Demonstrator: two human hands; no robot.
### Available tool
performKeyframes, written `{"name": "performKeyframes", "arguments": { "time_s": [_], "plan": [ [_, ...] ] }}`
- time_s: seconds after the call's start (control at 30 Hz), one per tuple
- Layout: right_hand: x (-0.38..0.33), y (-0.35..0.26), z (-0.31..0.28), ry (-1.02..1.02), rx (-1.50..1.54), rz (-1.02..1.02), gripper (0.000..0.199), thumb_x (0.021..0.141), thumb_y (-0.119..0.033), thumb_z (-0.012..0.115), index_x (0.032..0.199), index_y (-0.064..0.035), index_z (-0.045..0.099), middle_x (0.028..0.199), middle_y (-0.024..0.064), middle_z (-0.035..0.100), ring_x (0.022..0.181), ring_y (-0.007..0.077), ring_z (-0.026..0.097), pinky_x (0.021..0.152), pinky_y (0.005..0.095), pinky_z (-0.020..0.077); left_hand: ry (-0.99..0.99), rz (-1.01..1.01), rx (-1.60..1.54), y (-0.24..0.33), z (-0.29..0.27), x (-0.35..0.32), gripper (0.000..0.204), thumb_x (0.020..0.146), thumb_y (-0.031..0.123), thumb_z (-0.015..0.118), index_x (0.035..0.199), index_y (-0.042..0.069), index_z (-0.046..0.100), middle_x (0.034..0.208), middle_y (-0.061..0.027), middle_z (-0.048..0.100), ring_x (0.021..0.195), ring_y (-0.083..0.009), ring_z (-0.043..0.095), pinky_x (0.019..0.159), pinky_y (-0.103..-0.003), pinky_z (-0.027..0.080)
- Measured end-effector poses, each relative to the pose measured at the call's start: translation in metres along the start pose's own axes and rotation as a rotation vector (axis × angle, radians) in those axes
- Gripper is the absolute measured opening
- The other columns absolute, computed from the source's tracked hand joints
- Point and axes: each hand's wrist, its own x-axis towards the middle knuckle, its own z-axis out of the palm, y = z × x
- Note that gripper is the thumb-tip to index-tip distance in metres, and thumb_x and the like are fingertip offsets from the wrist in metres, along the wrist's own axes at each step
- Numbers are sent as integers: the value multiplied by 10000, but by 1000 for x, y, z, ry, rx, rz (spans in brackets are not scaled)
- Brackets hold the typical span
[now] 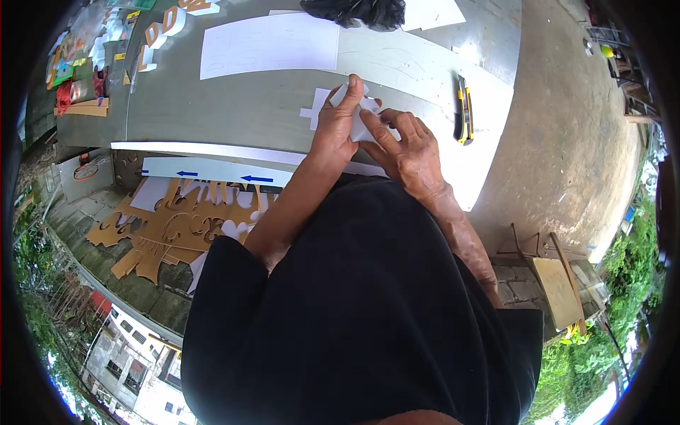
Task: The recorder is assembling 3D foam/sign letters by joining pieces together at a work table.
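Both hands, left [338, 131] & right [405, 152], pinched thin white paper cutout [360, 117], flat w/ angular tabs, on smooth grey surface [234, 106].

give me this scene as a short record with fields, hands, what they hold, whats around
left hand: pinching a white cutout from above, on the table
right hand: fingers pressed on the same cutout
table: grey top
knife: yellow and black utility knife, lying right of the hands, untouched
white sheet: flat, beyond the hands
strip: white with blue arrows, at the near edge
brown cutouts: piled on the ground below left
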Motion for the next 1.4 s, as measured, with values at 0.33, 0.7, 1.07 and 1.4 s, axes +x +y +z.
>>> {"name": "performKeyframes", "arguments": {
  "time_s": [0.33, 0.7, 1.07, 1.4],
  "plan": [
    [4, 7, 5, 107, 7, 5, 605, 714, -116, 819, 1268, -52, 585, 1084, 116, 605, 947, 274, 623, 755, 394, 557, 5, -37, -98, 11, 22, -9, 492, 911, 316, 763, 1221, 14, 531, 1029, -83, 625, 894, -207, 668, 753, -362, 575],
    [0, -3, -5, 293, 301, 291, 639, 711, -49, 837, 1284, -20, 554, 1071, 146, 613, 836, 261, 629, 696, 378, 565, -152, 358, 353, 22, 35, -33, 538, 893, 91, 767, 1373, -19, 550, 1002, -71, 634, 1009, -159, 660, 832, -287, 549],
    [-5, -6, -1, 292, 302, 302, 644, 717, -87, 863, 1278, -26, 555, 1060, 144, 639, 835, 233, 660, 725, 374, 556, -113, 409, 436, 23, 29, -31, 465, 882, 80, 779, 1297, -33, 603, 961, -99, 667, 912, -159, 693, 793, -249, 576],
    [-4, -5, -1, 302, 334, 341, 613, 735, -46, 821, 1273, -6, 530, 1061, 161, 616, 889, 283, 664, 733, 388, 568, -93, 644, 640, 15, 33, -30, 458, 850, 106, 815, 1252, -31, 643, 1044, -121, 684, 863, -145, 684, 683, -261, 561]
  ]
}}
